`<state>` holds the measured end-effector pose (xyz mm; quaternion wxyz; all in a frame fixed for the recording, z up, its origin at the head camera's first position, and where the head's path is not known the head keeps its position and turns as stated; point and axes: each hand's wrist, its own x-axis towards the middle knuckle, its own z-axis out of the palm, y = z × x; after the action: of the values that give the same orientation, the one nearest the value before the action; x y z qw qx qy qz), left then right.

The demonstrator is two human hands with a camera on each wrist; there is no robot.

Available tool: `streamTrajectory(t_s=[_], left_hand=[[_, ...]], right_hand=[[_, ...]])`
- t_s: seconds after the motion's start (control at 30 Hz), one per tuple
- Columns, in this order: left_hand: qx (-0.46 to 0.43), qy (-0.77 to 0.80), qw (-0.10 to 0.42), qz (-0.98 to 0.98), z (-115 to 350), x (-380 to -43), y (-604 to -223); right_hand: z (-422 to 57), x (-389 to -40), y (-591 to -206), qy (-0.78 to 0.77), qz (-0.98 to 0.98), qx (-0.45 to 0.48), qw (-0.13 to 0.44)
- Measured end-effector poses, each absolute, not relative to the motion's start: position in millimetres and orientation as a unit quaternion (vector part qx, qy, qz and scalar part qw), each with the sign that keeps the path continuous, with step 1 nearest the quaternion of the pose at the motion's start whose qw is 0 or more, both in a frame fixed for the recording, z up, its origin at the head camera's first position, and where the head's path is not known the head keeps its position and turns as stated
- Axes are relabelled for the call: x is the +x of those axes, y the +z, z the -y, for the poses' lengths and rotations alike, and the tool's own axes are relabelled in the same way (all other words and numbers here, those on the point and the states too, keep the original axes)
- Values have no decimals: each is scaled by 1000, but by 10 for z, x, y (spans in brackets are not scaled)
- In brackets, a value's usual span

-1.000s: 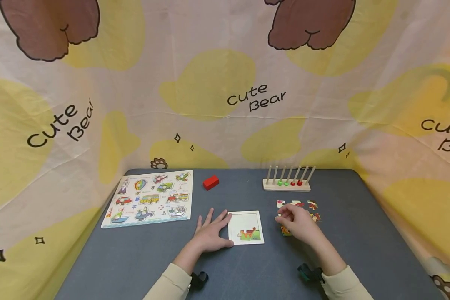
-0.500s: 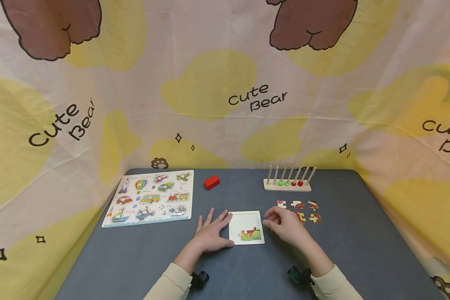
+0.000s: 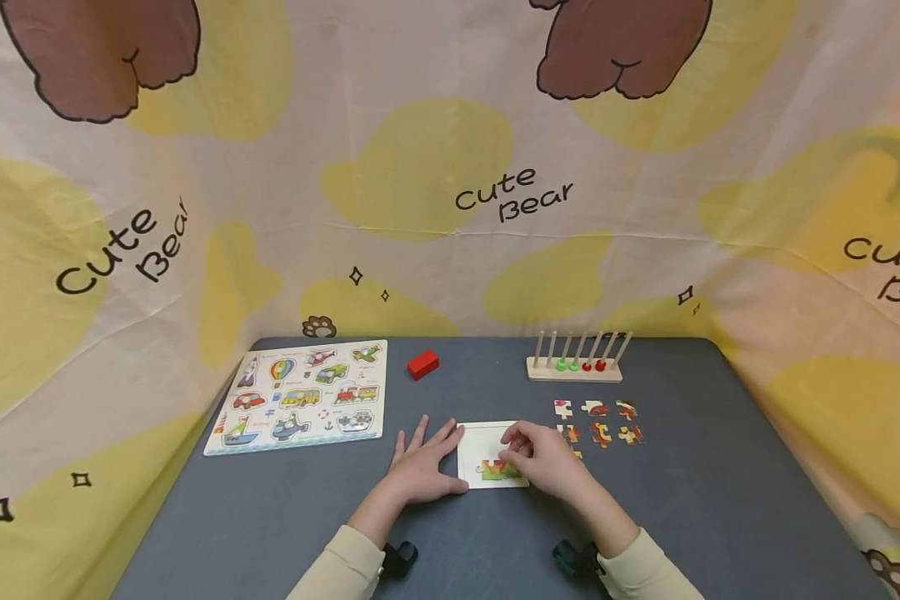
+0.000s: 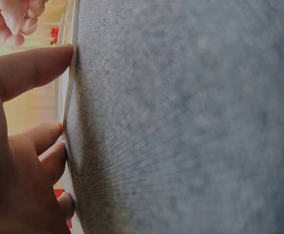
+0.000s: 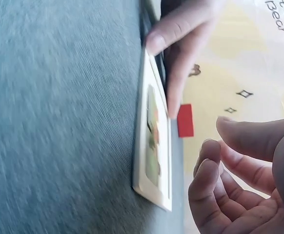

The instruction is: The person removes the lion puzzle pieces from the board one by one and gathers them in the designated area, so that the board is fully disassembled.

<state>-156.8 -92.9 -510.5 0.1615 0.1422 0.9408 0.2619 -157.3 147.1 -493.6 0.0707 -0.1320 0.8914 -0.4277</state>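
A white square puzzle tray (image 3: 487, 437) lies flat on the dark table. Joined puzzle pieces (image 3: 491, 471), green and orange, fill part of its lower side. My left hand (image 3: 420, 473) is spread beside it, fingertips and thumb touching its left edge; the left wrist view shows the same touch along the rim. Over the tray's right side hovers my right hand (image 3: 551, 458), its fingers loosely bent. In the right wrist view, thumb and fingertips of the right hand (image 5: 244, 170) are apart, with no piece visible between them. Loose puzzle pieces (image 3: 600, 433) lie right of the tray, one partly hidden by the hand.
A large vehicle puzzle board (image 3: 296, 417) lies at the back left. A red block (image 3: 423, 364) sits behind the tray. At the back right stands a wooden peg rack (image 3: 573, 373) with green and red beads. A printed cloth (image 3: 420, 275) hangs behind the table.
My right hand has moved left from above the loose pieces to over the tray, uncovering several of them. The left hand has stayed at the tray's edge.
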Motion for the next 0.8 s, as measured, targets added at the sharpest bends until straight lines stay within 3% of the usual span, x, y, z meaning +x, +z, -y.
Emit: streamTrajectory(t_s=[0.37, 0.8], left_hand=[[146, 261, 156, -941, 945, -1579, -5129], [148, 267, 152, -940, 941, -1556, -5107]], right_hand=[[-1321, -1593, -5095, -395, -888, -200, 125], [-1248, -1582, -5149, -358, -908, -181, 123]])
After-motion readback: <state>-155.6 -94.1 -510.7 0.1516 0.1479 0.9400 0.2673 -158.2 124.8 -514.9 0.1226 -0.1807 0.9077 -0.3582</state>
